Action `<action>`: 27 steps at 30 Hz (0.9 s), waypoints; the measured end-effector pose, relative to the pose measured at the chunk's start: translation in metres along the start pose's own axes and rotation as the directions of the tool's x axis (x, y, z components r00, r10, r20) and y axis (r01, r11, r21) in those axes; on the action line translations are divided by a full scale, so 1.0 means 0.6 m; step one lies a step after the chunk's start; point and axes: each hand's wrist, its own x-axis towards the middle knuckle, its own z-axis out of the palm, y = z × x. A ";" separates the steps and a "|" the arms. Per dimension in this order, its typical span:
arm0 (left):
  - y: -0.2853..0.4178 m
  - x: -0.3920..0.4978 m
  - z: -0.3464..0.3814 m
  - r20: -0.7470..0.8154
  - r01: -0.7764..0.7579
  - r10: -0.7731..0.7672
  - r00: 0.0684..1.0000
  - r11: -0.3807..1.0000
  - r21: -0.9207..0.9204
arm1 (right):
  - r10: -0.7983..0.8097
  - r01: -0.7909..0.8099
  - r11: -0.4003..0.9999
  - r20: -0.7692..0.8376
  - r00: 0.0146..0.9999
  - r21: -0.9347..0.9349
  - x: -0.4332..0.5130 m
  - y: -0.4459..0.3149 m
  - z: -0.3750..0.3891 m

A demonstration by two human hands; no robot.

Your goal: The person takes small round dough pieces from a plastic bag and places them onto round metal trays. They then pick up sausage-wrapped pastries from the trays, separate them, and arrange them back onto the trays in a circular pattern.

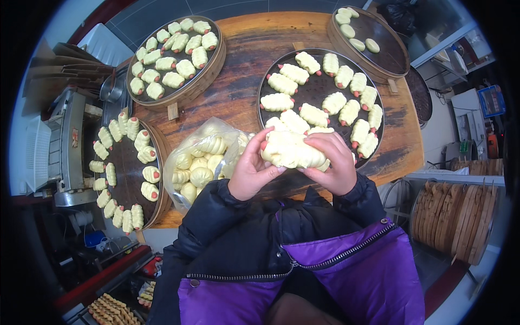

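Note:
Between my two hands, pale sausage buns are held up close to my chest. They look like a few pressed side by side, though I cannot tell how many; one pink sausage end shows at the left. My left hand grips their left side with the thumb below. On the right side, my right hand has its fingers over the top. Just beyond the hands lies a round steamer tray with rings of similar buns. By my left forearm, a clear plastic bag stands open, full of pale buns.
Sausage buns also fill a steamer at the back left and one at the near left. A back-right steamer holds several plain round pieces. All rest on the wooden table. Stacked bamboo steamers stand at the lower right.

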 end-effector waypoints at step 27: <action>-0.021 -0.022 0.007 -0.003 0.112 -0.127 0.992 0.887 -0.447 | 0.052 -0.053 0.995 0.022 0.998 0.088 -0.041 -0.048 0.050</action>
